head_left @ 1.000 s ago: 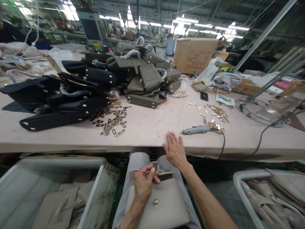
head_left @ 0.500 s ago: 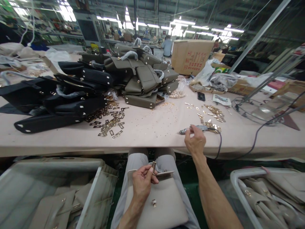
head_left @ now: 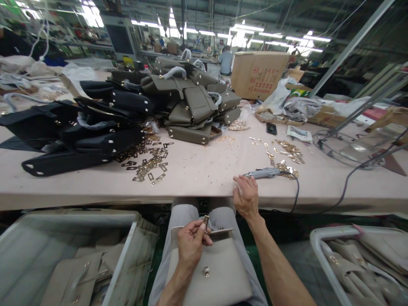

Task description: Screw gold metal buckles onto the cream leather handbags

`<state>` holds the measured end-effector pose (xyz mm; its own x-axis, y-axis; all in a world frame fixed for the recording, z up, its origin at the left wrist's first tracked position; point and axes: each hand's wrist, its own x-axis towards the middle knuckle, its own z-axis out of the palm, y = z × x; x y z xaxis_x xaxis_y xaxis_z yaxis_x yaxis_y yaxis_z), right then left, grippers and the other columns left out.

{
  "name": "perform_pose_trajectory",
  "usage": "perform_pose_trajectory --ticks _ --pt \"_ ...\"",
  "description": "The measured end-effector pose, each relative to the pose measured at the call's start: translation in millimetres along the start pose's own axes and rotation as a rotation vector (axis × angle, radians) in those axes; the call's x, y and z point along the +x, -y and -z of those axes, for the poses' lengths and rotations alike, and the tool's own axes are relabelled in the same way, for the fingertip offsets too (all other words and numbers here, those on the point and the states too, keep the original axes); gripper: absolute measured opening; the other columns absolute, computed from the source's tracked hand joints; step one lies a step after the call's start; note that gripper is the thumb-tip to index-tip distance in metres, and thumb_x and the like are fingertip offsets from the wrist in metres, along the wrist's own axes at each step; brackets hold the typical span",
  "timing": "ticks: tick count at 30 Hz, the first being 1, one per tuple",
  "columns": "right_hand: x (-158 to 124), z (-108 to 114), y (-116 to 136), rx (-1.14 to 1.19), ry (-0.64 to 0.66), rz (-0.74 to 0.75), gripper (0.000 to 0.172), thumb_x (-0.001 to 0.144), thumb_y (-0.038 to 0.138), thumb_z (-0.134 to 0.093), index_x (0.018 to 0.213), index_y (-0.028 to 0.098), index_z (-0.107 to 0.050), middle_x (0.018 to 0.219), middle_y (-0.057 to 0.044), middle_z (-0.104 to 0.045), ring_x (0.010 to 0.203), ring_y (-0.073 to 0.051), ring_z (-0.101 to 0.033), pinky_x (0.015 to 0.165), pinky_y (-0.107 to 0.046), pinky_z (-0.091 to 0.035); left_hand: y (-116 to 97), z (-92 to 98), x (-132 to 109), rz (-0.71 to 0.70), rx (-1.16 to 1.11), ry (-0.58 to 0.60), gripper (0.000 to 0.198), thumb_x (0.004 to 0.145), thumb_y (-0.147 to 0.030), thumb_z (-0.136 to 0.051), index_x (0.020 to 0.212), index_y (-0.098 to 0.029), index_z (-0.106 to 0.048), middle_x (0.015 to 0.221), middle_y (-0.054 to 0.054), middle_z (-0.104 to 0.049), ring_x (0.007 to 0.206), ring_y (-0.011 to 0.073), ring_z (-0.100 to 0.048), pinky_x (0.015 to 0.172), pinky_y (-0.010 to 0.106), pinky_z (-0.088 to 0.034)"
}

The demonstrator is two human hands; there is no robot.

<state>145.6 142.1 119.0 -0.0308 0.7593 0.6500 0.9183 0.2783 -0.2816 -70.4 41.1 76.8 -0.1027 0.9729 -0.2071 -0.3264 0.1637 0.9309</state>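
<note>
A beige handbag (head_left: 219, 267) rests on my lap with a small metal turn-lock (head_left: 206, 272) on its front. Between thumb and fingers of my left hand (head_left: 190, 243) is a small gold metal clasp plate (head_left: 206, 220), by the bag's raised flap edge. An electric screwdriver (head_left: 264, 173) lies on the table with its cord trailing right. Just in front of its tip, my right hand (head_left: 247, 197) has its fingers stretched out, holding nothing; whether they touch the tool I cannot tell. Gold metal fittings (head_left: 288, 151) lie scattered behind the screwdriver.
Black handbags (head_left: 86, 140) and olive handbags (head_left: 194, 106) are heaped at the table's back left, beside metal frame plates (head_left: 149, 165). Plastic bins of beige bags flank me, one left (head_left: 127, 250) and one right (head_left: 314, 244). A wire stand (head_left: 331, 142) and carton (head_left: 258, 76) stand farther off.
My right hand has let go of the electric screwdriver and moved left and toward me. The screwdriver now lies on the table. My left hand keeps its hold on the clasp plate.
</note>
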Motion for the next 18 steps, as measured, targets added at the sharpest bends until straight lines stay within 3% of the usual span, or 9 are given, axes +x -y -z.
perform_pose_trajectory --ticks 3,6,10,15,18 --pt "9.4 12.0 -15.3 -0.08 -0.094 -0.209 0.04 0.098 0.034 -0.041 0.12 0.012 -0.066 0.108 -0.016 -0.073 0.107 -0.029 -0.065 0.104 -0.046 -0.043 0.4 -0.9 1.5 -0.002 0.0 0.002 0.045 0.075 -0.053 -0.081 0.09 -0.011 -0.073 0.069 0.008 -0.076 0.039 0.0143 -0.064 0.04 0.021 -0.049" --pt "22.0 24.8 -35.8 -0.214 -0.096 -0.55 0.056 0.097 0.05 -0.044 0.13 0.008 -0.058 0.096 -0.017 -0.072 0.092 -0.032 -0.068 0.091 -0.046 -0.05 1.6 0.1 2.0 -0.007 0.0 0.006 0.045 0.076 -0.053 -0.081 0.091 -0.011 -0.073 0.069 0.009 -0.076 0.04 0.0143 -0.064 0.04 0.021 -0.049" --pt "46.9 31.2 -61.9 -0.358 0.011 -0.937 0.09 0.086 0.071 -0.055 0.138 -0.002 -0.045 0.103 -0.031 -0.069 0.099 -0.045 -0.068 0.086 -0.056 -0.052 1.5 0.8 1.5 -0.004 0.007 0.013 0.044 0.076 -0.052 -0.08 0.091 -0.011 -0.074 0.07 0.009 -0.076 0.04 0.0138 -0.064 0.04 0.021 -0.049" --pt "77.8 17.2 -76.6 -0.262 -0.067 -1.128 0.095 0.071 0.05 -0.078 0.139 -0.002 -0.039 0.111 -0.034 -0.067 0.109 -0.044 -0.067 0.094 -0.051 -0.054 -2.1 -1.9 0.8 -0.001 0.0 0.014 0.044 0.075 -0.05 -0.082 0.091 -0.01 -0.073 0.069 0.009 -0.076 0.04 0.014 -0.064 0.041 0.021 -0.049" --pt "84.3 9.6 -84.1 -0.149 -0.166 -1.27 0.096 0.064 0.048 -0.082 0.137 0.0 -0.042 0.115 -0.035 -0.065 0.108 -0.043 -0.067 0.092 -0.052 -0.055 -4.2 -2.5 -0.4 -0.004 0.0 0.01 0.045 0.074 -0.051 -0.082 0.091 -0.01 -0.074 0.069 0.009 -0.076 0.04 0.0139 -0.064 0.041 0.022 -0.05"
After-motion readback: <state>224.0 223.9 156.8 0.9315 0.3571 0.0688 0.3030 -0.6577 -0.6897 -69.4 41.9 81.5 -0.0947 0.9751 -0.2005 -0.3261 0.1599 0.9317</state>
